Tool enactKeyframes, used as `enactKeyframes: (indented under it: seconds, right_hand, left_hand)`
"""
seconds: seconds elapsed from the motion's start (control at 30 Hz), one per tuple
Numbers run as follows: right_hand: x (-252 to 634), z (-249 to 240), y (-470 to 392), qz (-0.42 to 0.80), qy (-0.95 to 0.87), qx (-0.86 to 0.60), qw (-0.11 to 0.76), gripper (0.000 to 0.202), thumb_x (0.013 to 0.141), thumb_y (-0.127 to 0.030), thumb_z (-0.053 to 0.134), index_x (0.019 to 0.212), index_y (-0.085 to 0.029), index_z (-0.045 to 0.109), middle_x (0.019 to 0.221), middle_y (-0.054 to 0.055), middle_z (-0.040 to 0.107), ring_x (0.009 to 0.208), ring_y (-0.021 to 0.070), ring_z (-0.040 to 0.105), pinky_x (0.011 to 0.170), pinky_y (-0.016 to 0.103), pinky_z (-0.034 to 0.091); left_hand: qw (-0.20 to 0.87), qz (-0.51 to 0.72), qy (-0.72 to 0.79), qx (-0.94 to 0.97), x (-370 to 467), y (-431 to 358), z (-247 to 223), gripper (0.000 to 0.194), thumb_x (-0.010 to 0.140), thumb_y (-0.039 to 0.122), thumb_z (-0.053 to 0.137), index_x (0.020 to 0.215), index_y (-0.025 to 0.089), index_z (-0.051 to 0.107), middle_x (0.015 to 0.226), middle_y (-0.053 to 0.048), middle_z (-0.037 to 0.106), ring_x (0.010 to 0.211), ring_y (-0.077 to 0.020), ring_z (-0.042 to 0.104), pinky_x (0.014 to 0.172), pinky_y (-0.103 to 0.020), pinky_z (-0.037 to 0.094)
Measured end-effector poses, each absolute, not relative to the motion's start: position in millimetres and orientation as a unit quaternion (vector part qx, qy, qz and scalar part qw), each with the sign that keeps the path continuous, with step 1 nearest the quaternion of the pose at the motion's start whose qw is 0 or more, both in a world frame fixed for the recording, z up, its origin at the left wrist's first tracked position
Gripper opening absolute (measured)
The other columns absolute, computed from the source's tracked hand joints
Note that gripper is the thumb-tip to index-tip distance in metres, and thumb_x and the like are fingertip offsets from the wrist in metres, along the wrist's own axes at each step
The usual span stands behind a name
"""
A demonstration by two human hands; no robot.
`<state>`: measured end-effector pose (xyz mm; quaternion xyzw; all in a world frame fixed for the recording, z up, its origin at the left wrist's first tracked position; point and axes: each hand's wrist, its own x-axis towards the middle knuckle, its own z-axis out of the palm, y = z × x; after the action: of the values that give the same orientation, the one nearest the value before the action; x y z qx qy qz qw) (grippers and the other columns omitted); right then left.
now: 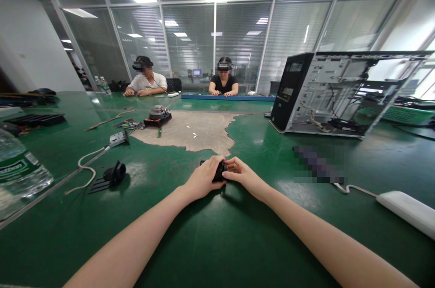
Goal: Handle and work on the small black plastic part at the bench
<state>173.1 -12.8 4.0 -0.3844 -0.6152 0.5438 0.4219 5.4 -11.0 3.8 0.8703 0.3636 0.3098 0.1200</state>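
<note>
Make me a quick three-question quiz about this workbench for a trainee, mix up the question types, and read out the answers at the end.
1. Multiple choice: what are the left hand and right hand both touching?
A) a green basket
B) a small black part
C) a water bottle
2. True or false: the computer case stands to the right of both hands.
3. Fill in the blank: across the green table, the person on the left wears a ____ top.

Key: 1 B; 2 true; 3 white.
</note>
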Motion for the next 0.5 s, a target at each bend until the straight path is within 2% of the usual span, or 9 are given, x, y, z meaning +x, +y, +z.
enactKeyframes:
  seconds: [0.1, 0.27, 0.5]
  right_hand:
    - [174.8, 7.1, -15.2, 0.553, -0.623, -0.361, 0.418, 0.034, 0.059, -0.026, 0.069, 0.085, -0.022, 0.047, 0.081, -0.002, 0.057, 0.081, 0.0144, 0.053, 0.075, 0.032, 0.042]
    - [173.0, 3.7, -13.5, 0.544, -0.61, -0.371, 0.44, 0.024, 0.068, -0.035, 0.061, 0.084, -0.02, 0.049, 0.081, 0.0, 0.058, 0.08, 0.0141, 0.054, 0.076, 0.032, 0.041]
    - [173.9, -2.1, -8.5, 0.539, -0.604, -0.39, 0.439, 0.032, 0.065, -0.034, 0.064, 0.091, -0.02, 0.05, 0.086, 0.001, 0.057, 0.082, 0.0149, 0.055, 0.079, 0.034, 0.041]
  left_hand:
    - [0.116, 0.308, 0.364, 0.871, 5.6, -11.6, 4.7, 0.053, 0.066, 0.022, 0.061, 0.112, 0.023, 0.034, 0.111, -0.006, 0.045, 0.096, -0.0222, 0.048, 0.08, -0.037, 0.041]
    - [0.117, 0.307, 0.362, 0.872, 5.3, -12.2, 6.2, 0.054, 0.067, 0.023, 0.062, 0.113, 0.023, 0.033, 0.11, -0.006, 0.046, 0.098, -0.0225, 0.048, 0.081, -0.037, 0.041]
    - [0.119, 0.309, 0.364, 0.871, 5.4, -11.2, 4.6, 0.056, 0.066, 0.023, 0.062, 0.114, 0.023, 0.033, 0.112, -0.007, 0.045, 0.099, -0.0226, 0.048, 0.082, -0.038, 0.041]
